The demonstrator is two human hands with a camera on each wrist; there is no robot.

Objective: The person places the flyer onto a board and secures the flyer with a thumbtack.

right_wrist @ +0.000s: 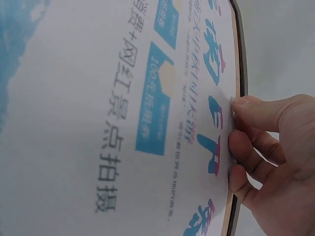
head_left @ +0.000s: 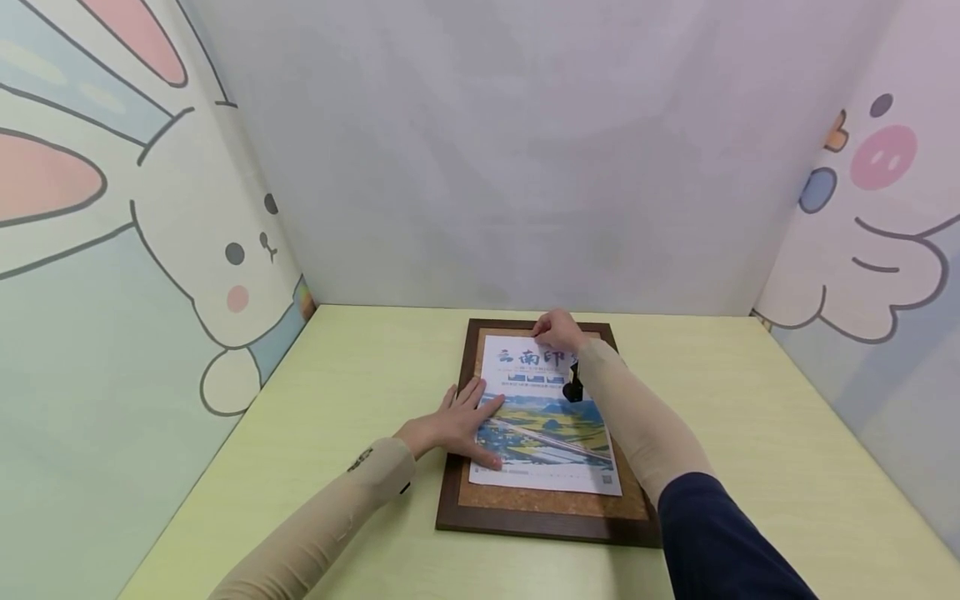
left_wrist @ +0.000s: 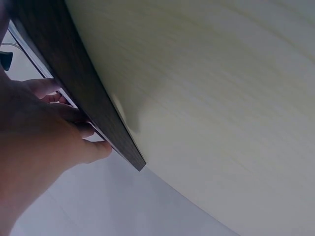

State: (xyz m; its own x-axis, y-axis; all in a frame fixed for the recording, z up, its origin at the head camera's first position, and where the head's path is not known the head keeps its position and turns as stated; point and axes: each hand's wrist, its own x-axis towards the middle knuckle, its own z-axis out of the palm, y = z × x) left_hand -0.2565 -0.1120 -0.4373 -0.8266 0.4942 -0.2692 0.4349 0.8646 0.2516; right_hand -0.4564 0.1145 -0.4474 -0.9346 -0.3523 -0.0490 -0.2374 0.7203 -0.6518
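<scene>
A printed paper poster (head_left: 547,433), with large blue characters and a landscape picture, lies on a cork board (head_left: 555,503) in a dark brown frame (head_left: 547,527). The left hand (head_left: 457,423) rests with spread fingers across the frame's left side, its fingertips touching the poster's left part. In the left wrist view the left hand (left_wrist: 44,132) appears beside the dark frame edge (left_wrist: 78,73). At the poster's top edge, the right hand (head_left: 558,331) has curled fingers. The right wrist view shows its thumb and fingertips (right_wrist: 241,145) pinching at that edge; anything smaller between them is hidden.
The framed board lies on a pale yellow table (head_left: 337,375), near the grey back wall (head_left: 510,167). Side panels with a cartoon rabbit (head_left: 202,250) and a pink-nosed cartoon animal (head_left: 885,217) stand left and right. A small black device (head_left: 573,387) sits at the right wrist.
</scene>
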